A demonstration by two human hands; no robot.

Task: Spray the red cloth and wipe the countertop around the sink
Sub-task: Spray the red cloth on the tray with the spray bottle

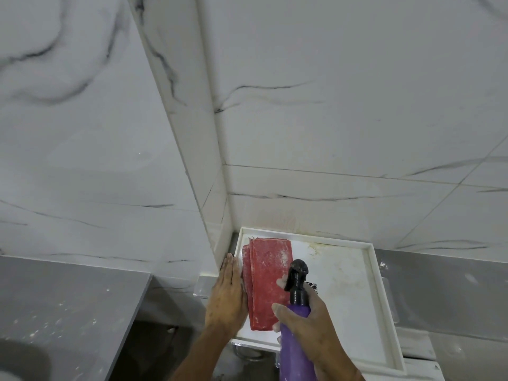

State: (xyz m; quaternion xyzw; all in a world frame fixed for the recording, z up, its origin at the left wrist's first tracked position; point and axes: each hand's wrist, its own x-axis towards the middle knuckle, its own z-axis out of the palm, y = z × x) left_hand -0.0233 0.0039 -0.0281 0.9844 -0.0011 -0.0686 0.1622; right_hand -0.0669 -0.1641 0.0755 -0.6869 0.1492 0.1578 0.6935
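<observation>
The folded red cloth (pixel 268 281) lies flat in the left part of a shallow white square tray (pixel 384 320), close to the tray's left rim. The person's left hand (pixel 228 298) rests flat at the cloth's left edge, fingers straight and together, palm down, gripping nothing. The right hand (pixel 308 325) is wrapped around the neck of a purple plastic spray bottle with a black nozzle (pixel 298 287), held over the cloth's right side, the nozzle pointing roughly towards the cloth; whether a finger sits on the trigger cannot be made out, since the head hides it.

The cloth looks thin, soft and limp, pale-speckled on top; it should bunch easily and is probably best taken by pinching through the folded layers at an edge, or pressed under a flat palm for wiping. The bottle looks light and rigid.

The grey worktop (pixel 68 306) left of the tray is dusted with pale specks. The sink is barely in view, if at all: only a dark curved shape at the lower left corner. The bottle's base is cut off
</observation>
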